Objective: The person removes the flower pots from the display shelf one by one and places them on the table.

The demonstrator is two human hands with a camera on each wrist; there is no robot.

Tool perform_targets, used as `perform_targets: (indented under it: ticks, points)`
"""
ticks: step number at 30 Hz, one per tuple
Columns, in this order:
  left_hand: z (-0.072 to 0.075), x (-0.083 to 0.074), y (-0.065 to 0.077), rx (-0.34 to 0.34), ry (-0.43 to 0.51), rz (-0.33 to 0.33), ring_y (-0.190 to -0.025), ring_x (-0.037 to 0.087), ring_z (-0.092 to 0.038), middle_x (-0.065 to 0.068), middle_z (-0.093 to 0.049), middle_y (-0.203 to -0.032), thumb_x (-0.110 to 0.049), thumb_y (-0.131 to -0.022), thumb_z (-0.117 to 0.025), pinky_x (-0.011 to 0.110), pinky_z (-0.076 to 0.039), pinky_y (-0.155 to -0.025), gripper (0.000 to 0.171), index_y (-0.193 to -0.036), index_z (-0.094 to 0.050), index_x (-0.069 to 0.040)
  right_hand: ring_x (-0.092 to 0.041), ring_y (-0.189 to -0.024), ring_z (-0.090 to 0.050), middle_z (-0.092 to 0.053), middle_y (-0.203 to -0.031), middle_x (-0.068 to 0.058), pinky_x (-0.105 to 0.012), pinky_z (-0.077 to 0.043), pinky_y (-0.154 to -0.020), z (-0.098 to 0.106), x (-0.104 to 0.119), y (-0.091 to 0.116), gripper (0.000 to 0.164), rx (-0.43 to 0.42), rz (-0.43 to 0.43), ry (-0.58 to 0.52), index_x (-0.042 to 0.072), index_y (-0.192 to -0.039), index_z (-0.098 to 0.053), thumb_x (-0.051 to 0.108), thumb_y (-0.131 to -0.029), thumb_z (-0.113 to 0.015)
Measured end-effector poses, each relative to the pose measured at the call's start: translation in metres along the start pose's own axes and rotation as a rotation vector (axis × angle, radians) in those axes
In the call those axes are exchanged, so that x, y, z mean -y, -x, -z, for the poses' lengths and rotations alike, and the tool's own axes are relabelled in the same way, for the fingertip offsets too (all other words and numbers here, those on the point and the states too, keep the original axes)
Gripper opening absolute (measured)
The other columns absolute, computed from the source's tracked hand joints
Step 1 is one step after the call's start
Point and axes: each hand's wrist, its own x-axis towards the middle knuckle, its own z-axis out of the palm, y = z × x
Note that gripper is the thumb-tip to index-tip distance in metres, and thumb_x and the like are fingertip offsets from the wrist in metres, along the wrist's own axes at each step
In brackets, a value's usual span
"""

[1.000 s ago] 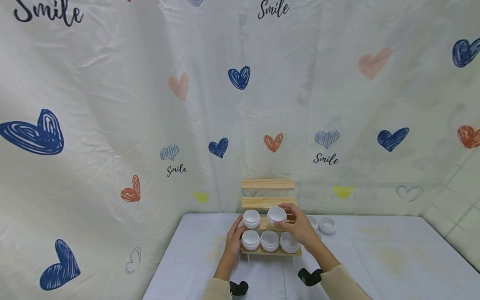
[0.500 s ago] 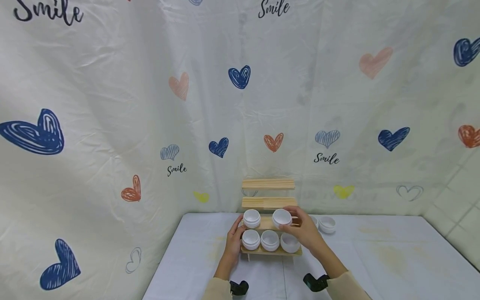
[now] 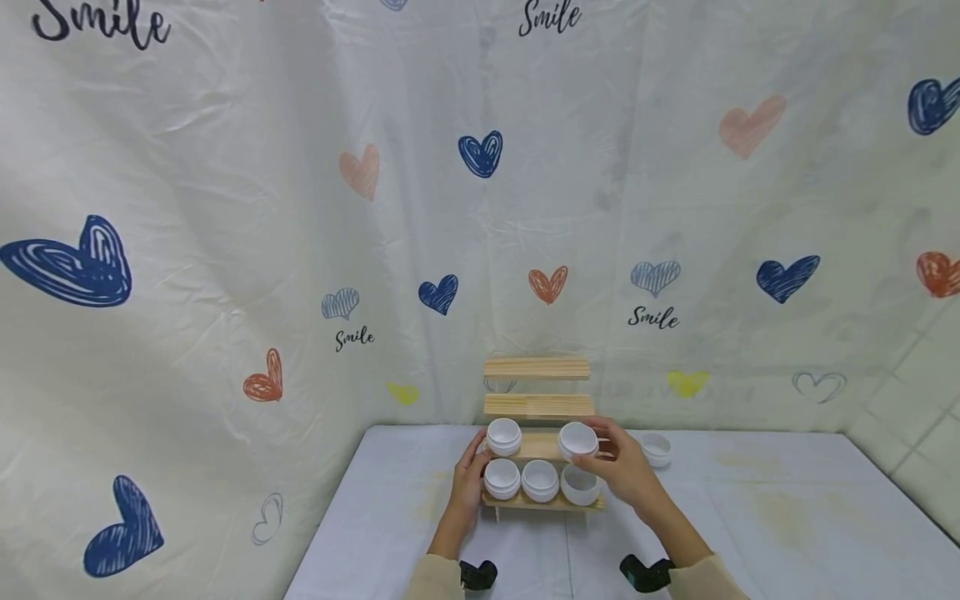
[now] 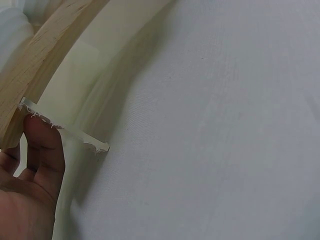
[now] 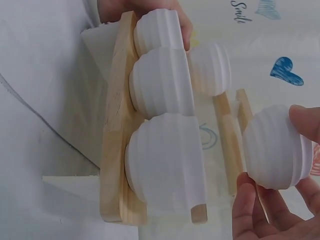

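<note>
A tiered wooden rack point(image 3: 538, 446) stands on the table. Its lowest step carries a row of white ribbed bowls point(image 3: 540, 482), and another bowl point(image 3: 503, 437) sits at the left of the step above. At that upper step's right end, my right hand point(image 3: 626, 471) holds a white bowl point(image 3: 578, 439) between thumb and fingers. Seen from the right wrist, the held bowl point(image 5: 272, 147) is right by the step's edge; whether it rests on the wood I cannot tell. My left hand point(image 3: 468, 483) grips the rack's left end, its fingers point(image 4: 45, 145) against the board and a clear support.
Right of the rack, another white bowl point(image 3: 656, 450) stands on the white-covered table point(image 3: 750, 517), partly behind my right hand. The two top steps point(image 3: 536, 406) of the rack carry nothing. A curtain with hearts point(image 3: 480, 208) hangs behind.
My right hand has moved the bowl rightward along the second step, from near the middle to its right end. It now hides more of the bowls behind it. My left hand has stayed put.
</note>
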Motion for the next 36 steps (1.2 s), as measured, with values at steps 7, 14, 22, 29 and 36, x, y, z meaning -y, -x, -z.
perform_targets:
  ticks: [7,14,22,29,36]
  points:
    - [0.0,0.002,0.0,-0.002,0.001,-0.013,-0.148,0.03,-0.037,0.008,-0.045,-0.16,-0.024,-0.104,-0.05,0.05,-0.033,-0.118,0.052,-0.155,-0.046,-0.02,-0.021,-0.106,-0.061,-0.06,-0.136,-0.018,-0.028,-0.052,-0.083,0.005,-0.007,0.005,0.067,-0.005,-0.009,-0.011,0.011,-0.144,-0.053,0.02,-0.086,-0.083]
    - [0.0,0.001,0.001,-0.001,0.002,-0.001,-0.145,0.028,-0.041,0.007,-0.046,-0.159,-0.026,-0.104,-0.051,0.041,-0.039,-0.111,0.052,-0.155,-0.046,-0.022,-0.018,-0.106,-0.061,-0.059,-0.135,-0.017,-0.026,-0.052,-0.084,0.01,-0.015,0.011,0.066,-0.008,-0.001,-0.025,0.011,-0.145,-0.052,0.02,-0.087,-0.082]
    - [0.0,0.0,0.001,-0.004,0.003,-0.009,-0.145,0.028,-0.042,0.008,-0.047,-0.159,-0.025,-0.104,-0.051,0.044,-0.036,-0.114,0.051,-0.155,-0.047,-0.021,-0.017,-0.108,-0.061,-0.059,-0.135,-0.016,-0.023,-0.052,-0.085,0.016,-0.024,0.014,0.067,-0.025,-0.013,-0.023,0.011,-0.146,-0.051,0.019,-0.087,-0.082]
    - [-0.001,0.0,0.001,-0.005,-0.002,-0.016,-0.149,0.03,-0.037,0.007,-0.047,-0.159,-0.024,-0.103,-0.052,0.05,-0.03,-0.119,0.051,-0.154,-0.047,-0.021,-0.014,-0.107,-0.062,-0.062,-0.132,-0.016,-0.022,-0.053,-0.084,0.02,-0.027,0.019,0.068,-0.048,-0.001,-0.034,0.01,-0.145,-0.051,0.018,-0.086,-0.083]
    - [-0.001,0.001,0.0,0.002,0.009,-0.022,-0.148,0.028,-0.037,0.006,-0.047,-0.159,-0.024,-0.104,-0.052,0.046,-0.03,-0.118,0.051,-0.155,-0.047,-0.022,-0.012,-0.105,-0.061,-0.061,-0.13,-0.016,-0.022,-0.053,-0.083,0.023,-0.032,0.022,0.068,-0.081,-0.008,-0.016,0.01,-0.145,-0.052,0.02,-0.085,-0.084]
